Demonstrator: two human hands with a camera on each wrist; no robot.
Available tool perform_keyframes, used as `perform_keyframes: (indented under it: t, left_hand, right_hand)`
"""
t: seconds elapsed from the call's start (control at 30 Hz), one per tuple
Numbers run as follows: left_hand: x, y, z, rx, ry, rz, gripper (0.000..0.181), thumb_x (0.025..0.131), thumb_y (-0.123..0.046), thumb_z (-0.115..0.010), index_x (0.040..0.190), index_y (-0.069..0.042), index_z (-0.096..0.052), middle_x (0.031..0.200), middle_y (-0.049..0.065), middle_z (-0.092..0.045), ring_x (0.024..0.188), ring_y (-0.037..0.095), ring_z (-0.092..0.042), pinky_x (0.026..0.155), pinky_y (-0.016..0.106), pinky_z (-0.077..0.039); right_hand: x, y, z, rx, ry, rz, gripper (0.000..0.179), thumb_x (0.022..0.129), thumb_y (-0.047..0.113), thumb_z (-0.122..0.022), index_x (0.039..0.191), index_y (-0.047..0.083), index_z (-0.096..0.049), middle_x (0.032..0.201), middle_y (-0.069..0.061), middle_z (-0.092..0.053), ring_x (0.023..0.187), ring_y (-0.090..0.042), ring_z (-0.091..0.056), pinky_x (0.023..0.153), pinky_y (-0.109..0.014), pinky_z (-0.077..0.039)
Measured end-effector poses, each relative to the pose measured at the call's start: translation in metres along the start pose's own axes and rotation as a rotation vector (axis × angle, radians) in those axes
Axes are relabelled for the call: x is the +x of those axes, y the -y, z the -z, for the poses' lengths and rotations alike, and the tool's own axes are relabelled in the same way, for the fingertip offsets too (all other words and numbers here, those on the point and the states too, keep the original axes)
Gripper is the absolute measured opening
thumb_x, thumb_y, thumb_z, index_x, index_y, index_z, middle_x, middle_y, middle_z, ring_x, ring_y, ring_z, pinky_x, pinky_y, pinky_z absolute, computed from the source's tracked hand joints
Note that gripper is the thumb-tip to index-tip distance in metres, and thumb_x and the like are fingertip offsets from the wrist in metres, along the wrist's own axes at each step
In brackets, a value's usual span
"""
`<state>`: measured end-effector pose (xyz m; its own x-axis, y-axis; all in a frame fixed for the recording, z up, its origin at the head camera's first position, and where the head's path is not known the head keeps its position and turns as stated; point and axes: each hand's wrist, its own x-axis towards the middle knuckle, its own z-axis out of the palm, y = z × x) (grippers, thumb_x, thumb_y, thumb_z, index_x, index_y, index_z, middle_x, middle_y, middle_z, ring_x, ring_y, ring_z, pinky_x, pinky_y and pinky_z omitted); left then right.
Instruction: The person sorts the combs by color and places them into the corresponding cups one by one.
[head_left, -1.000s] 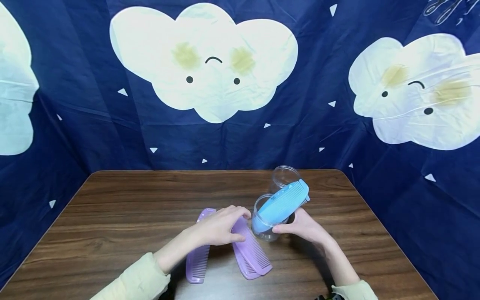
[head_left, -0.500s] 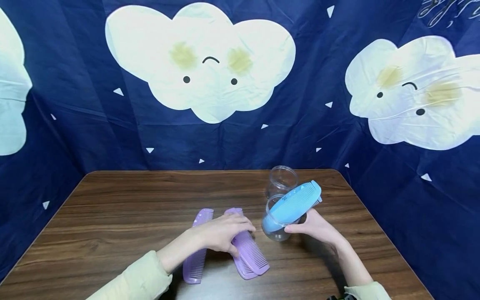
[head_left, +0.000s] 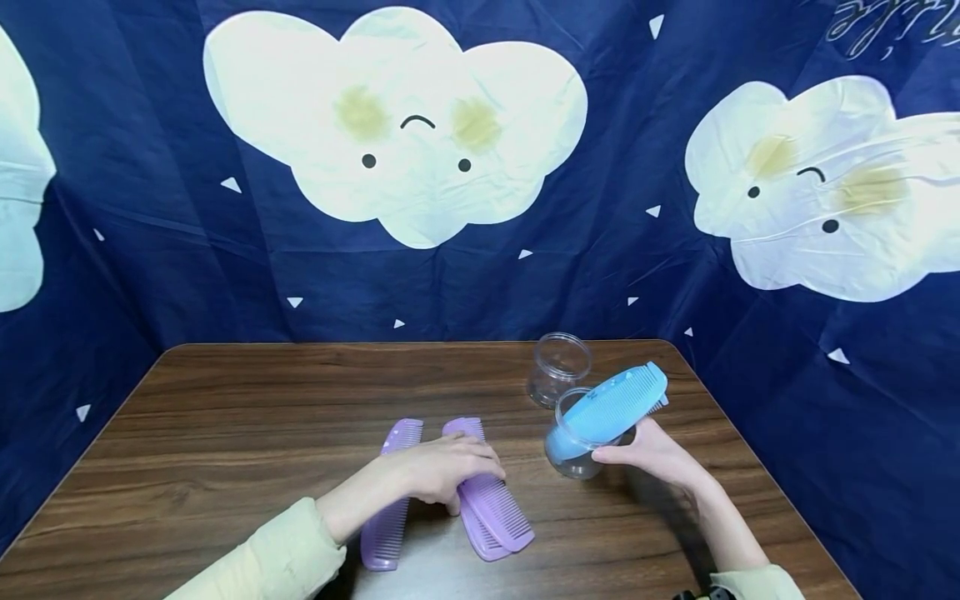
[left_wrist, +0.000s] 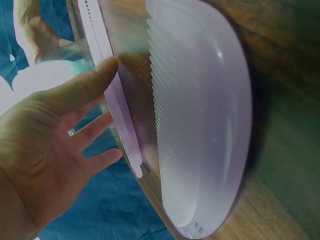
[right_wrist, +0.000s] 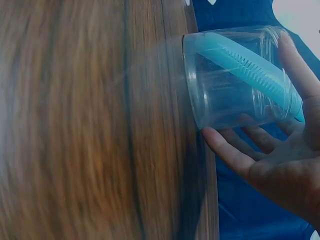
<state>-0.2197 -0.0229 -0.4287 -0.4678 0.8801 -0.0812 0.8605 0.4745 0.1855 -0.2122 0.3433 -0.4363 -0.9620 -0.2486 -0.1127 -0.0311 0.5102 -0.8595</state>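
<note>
My left hand (head_left: 442, 468) lies over two overlapping purple combs (head_left: 495, 517), thumb at their left edge and fingers curled over the right. In the left wrist view, my thumb (left_wrist: 92, 87) is in front of a comb (left_wrist: 125, 125) and the other fingers are beyond it. Another purple comb (head_left: 386, 533) lies left of the hand, partly under the forearm. My right hand (head_left: 651, 454) grips a clear plastic jar (head_left: 573, 467) near its rim. Blue combs (head_left: 618, 404) lean out of the jar to the right; the right wrist view shows their lower part (right_wrist: 245, 67) through its wall.
A second clear jar (head_left: 558, 371) stands behind the gripped one, near the table's back edge. The wooden table (head_left: 262, 433) meets a blue cloth backdrop (head_left: 450, 283) printed with clouds.
My right hand has shifted the jar with the blue combs to the right, away from the purple ones. My left hand has come down onto the overlapping purple combs, its fingers closing around them.
</note>
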Motion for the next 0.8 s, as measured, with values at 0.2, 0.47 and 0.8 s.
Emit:
perform_keyframes:
  t: [0.2,0.47,0.8]
  left_hand:
    - [0.0,0.003,-0.002,0.019,-0.036,-0.014,0.068,0.07,-0.013,-0.089,0.133,-0.022,-0.067,0.131,-0.007,-0.065,0.13,0.014,-0.058,0.12,0.039,-0.041]
    - [-0.005,0.004,-0.002,0.044,-0.063,-0.018,0.065,0.07,-0.012,-0.089,0.131,-0.023,-0.069,0.13,-0.009,-0.068,0.13,0.015,-0.059,0.116,0.043,-0.044]
    - [-0.01,0.007,-0.003,0.047,-0.094,-0.016,0.061,0.072,-0.011,-0.088,0.129,-0.023,-0.071,0.129,-0.009,-0.07,0.127,0.016,-0.061,0.115,0.041,-0.045]
  right_hand:
    - [0.0,-0.005,0.011,0.005,-0.018,-0.012,0.093,0.086,0.025,-0.081,0.158,0.003,-0.026,0.155,-0.022,-0.045,0.147,-0.04,-0.038,0.119,-0.055,-0.031]
    - [0.002,-0.01,0.023,-0.02,-0.032,-0.03,0.096,0.088,0.026,-0.08,0.16,0.003,-0.02,0.157,-0.024,-0.041,0.147,-0.039,-0.037,0.115,-0.045,-0.037]
    - [0.007,-0.015,0.035,-0.038,-0.067,-0.038,0.093,0.09,0.027,-0.077,0.16,0.003,-0.02,0.157,-0.025,-0.04,0.145,-0.037,-0.038,0.115,-0.05,-0.036]
